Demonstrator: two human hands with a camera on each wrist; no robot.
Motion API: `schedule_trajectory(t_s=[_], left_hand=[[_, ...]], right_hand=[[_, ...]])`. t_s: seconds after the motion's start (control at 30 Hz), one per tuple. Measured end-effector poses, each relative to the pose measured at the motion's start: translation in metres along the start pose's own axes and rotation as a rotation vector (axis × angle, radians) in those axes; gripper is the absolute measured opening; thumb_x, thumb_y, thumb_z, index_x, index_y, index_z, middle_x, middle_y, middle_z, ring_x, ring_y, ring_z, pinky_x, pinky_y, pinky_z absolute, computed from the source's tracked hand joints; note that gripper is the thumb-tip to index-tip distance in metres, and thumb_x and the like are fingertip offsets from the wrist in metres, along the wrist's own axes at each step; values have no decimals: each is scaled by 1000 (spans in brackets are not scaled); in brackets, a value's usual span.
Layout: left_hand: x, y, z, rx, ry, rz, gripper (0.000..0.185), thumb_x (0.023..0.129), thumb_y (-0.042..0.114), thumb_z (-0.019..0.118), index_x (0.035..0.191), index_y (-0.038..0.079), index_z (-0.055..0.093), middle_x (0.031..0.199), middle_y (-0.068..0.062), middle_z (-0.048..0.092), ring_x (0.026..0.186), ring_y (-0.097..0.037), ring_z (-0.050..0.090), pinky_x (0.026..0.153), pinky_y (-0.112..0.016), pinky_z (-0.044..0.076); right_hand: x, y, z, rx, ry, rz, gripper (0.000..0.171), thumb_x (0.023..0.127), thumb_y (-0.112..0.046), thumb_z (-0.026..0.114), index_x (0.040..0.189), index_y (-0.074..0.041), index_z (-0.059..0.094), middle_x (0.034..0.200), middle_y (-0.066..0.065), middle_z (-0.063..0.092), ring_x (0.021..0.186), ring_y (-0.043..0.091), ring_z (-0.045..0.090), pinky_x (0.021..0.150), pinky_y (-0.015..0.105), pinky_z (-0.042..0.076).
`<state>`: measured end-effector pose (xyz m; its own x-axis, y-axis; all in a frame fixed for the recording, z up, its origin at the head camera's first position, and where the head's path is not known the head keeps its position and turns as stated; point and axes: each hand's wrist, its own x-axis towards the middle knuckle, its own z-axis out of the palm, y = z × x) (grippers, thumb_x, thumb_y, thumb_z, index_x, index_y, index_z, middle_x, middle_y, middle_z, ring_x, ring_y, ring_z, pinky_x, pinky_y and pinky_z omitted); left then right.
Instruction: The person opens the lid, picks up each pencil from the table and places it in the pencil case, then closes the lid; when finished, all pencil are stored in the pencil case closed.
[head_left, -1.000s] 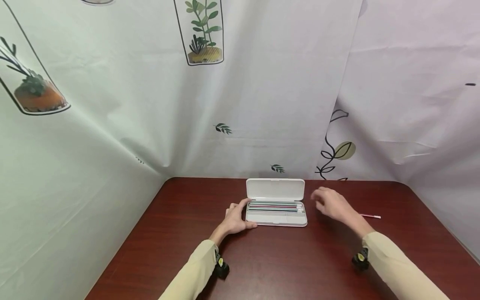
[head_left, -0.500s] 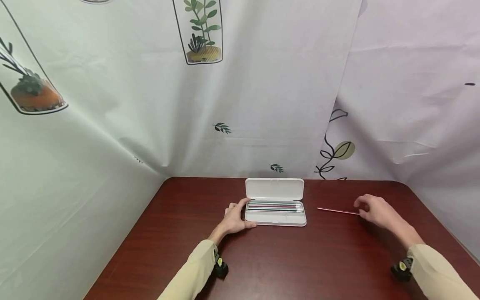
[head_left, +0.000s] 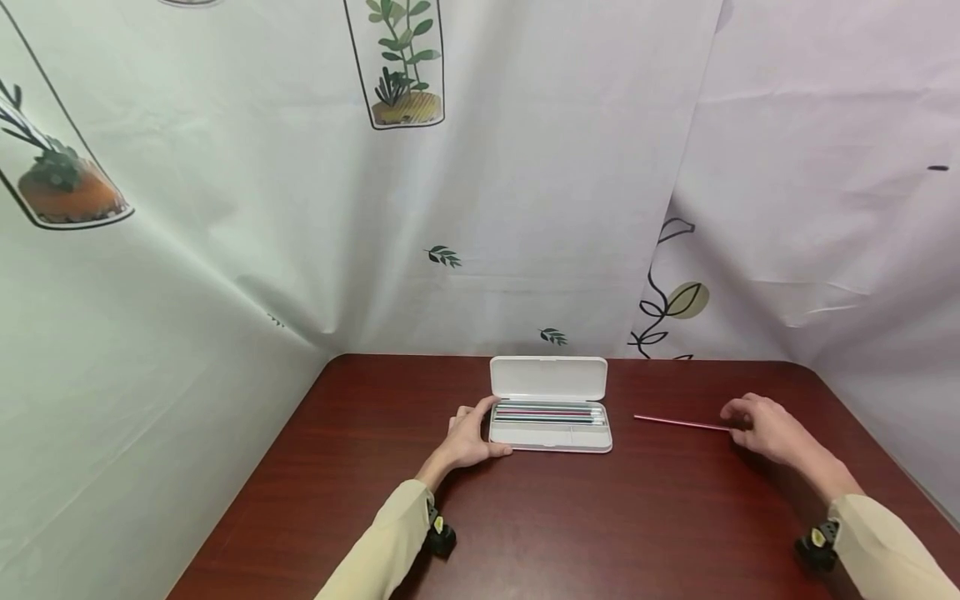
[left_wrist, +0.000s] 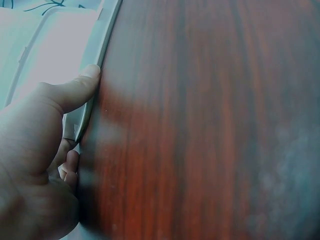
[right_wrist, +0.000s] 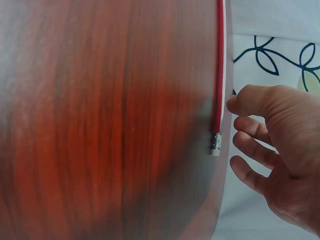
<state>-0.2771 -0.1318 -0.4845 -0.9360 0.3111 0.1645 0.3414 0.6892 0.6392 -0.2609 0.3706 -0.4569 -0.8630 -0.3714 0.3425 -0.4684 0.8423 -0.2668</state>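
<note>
A white pencil case (head_left: 525,435) lies with its lid (head_left: 549,379) raised, several pencils (head_left: 543,411) in its rear compartment. My left hand (head_left: 467,442) grips the left end of the case, thumb along the front edge, other fingers at the back. In the left wrist view the thumb (left_wrist: 82,89) presses on the rim. To the right, a red pencil (head_left: 675,422) lies by itself on the table. Over its eraser end is my right hand (head_left: 767,427), fingers loosely bent and apart. The right wrist view shows the red pencil (right_wrist: 219,75) beside the fingertips, outside their grasp.
The dark red wooden table (head_left: 585,525) has rounded far corners. White cloth (head_left: 570,208) printed with plants hangs behind it and along the left side. Each wrist wears a small black camera (head_left: 441,537).
My right hand has moved right, from beside the case to the eraser end of the red pencil, uncovering most of that pencil. The left hand and case have stayed put.
</note>
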Motion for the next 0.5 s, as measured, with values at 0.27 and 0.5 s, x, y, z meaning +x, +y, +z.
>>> schedule_trajectory(t_s=[0.27,0.5], left_hand=[[0,-1,1,3,-7,-8,88,71,32,90,146,15,47,118,-12,59,113,-31,45,86,-44,33],[1,-2,1,7,-7,-6,88,71,32,91,145,15,47,117,-11,60,111,-30,46,85,-43,33]], right_hand=[[3,1,4,1,-22,-43,24,67,3,81,85,-6,67,85,2,59,73,22,57,66,42,48],[4,0,7,-12,-67,-37,24,68,4,80,84,-8,66,83,0,57,72,19,55,65,41,47]])
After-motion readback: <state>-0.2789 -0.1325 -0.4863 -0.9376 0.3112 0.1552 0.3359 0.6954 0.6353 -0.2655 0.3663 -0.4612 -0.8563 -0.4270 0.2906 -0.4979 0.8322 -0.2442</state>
